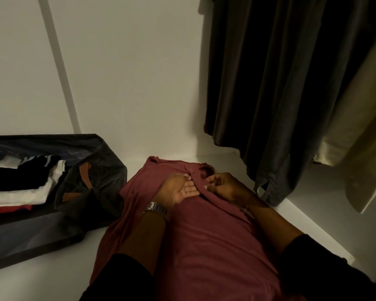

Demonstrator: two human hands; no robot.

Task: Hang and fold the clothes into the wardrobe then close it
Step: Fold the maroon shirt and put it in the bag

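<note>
A maroon T-shirt [204,240] lies spread on the white wardrobe shelf [313,213], its collar end toward the back wall and its lower part running off the near edge of the view. Both hands work at the upper part of the shirt, close to the neckline. The left hand [180,189] lies palm up with straight fingers slipped under a fold of the maroon cloth, so its grip is released, the fingers carrying the fabric rather than curling round it. A metal wristwatch [155,208] sits on that wrist, and a dark sleeve covers the forearm nearer the camera. The right hand [223,185] sits just beside the left, its fingers curled and pinching the same fold of the shirt near the collar; its grip is clenched on the cloth. At the left edge of the shelf stands a dark fabric storage box [100,166] with brown trim, just beside the shirt's left side, and inside it lies a stack of folded clothes [22,185] in black, white and red. Over the right back part of the shelf hang a dark grey garment [280,83] and, further right, a cream shirt [356,137], their hems close above the shelf.
</note>
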